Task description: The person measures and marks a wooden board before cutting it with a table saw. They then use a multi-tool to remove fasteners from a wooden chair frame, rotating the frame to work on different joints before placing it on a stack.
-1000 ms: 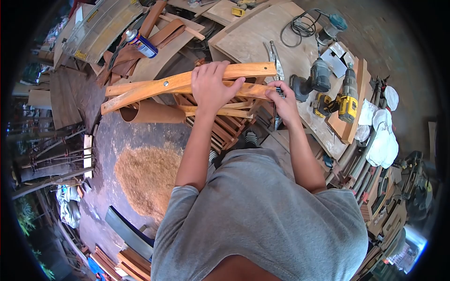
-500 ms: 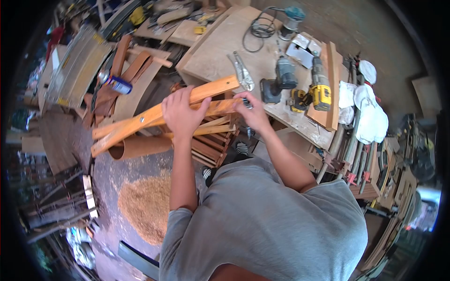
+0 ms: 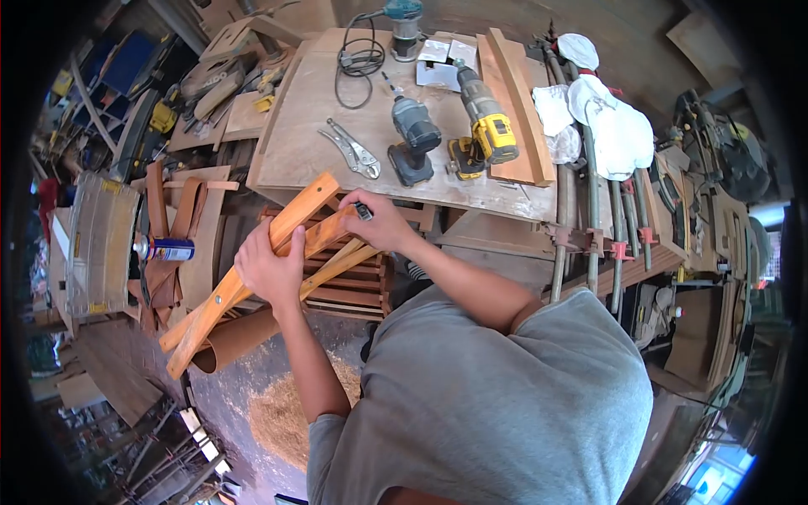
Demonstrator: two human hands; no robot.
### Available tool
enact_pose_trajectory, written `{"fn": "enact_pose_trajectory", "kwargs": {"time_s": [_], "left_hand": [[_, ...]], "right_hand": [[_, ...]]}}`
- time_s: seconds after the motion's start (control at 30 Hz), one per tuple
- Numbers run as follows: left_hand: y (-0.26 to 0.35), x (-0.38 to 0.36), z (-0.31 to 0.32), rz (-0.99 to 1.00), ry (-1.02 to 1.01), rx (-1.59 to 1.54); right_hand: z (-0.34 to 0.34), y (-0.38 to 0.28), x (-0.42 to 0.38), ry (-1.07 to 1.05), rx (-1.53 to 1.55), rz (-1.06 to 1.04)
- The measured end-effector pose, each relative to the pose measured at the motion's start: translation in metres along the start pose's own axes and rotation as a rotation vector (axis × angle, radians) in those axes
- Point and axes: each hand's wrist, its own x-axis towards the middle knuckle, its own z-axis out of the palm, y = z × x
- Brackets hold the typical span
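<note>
My left hand (image 3: 271,263) is wrapped round the upper of two crossed wooden bars (image 3: 296,217), its thumb lying along the near side. A round metal bolt head (image 3: 219,300) shows near the point where the bars cross. My right hand (image 3: 380,222) is closed at the end of the lower wooden bar (image 3: 324,234), on a small dark and silver tool (image 3: 363,211) whose kind I cannot make out. Below the bars is a slatted wooden frame (image 3: 349,286). Locking pliers (image 3: 352,150) lie on the workbench (image 3: 295,118) beyond my hands.
On the bench stand a grey cordless driver (image 3: 414,135), a yellow drill (image 3: 492,130) and a corded teal router (image 3: 405,29). Bar clamps (image 3: 593,227) line the right side. A spray can (image 3: 166,248) lies at left; sawdust (image 3: 282,417) covers part of the floor.
My view has turned, so the bench sits more centrally. Both hands and the crossed bars appear lower and further left, with the bars tilted more steeply. Both grips stay the same.
</note>
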Motion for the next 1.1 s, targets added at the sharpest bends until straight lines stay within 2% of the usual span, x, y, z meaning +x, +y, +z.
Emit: {"fn": "enact_pose_trajectory", "kwargs": {"time_s": [0.23, 0.53, 0.63, 0.9, 1.0, 1.1], "left_hand": [[-0.003, 0.001, 0.001, -0.009, -0.007, 0.02], [-0.001, -0.004, -0.003, 0.095, 0.042, 0.004], [0.002, -0.008, -0.007, 0.103, 0.025, 0.009], [0.001, -0.014, -0.007, 0.129, 0.007, 0.022], [0.001, -0.015, -0.007, 0.126, 0.009, 0.029], [0.001, -0.015, -0.009, 0.126, 0.004, 0.045]], "right_hand": [[-0.002, -0.01, -0.002, -0.014, 0.014, 0.082], [0.0, -0.003, -0.009, 0.067, -0.051, -0.024], [-0.001, -0.007, -0.014, 0.064, -0.044, 0.074], [-0.006, -0.02, -0.024, 0.06, -0.093, 0.115], [0.001, -0.007, -0.024, 0.095, -0.085, 0.066], [-0.001, -0.018, -0.028, 0.08, -0.055, 0.137]]}}
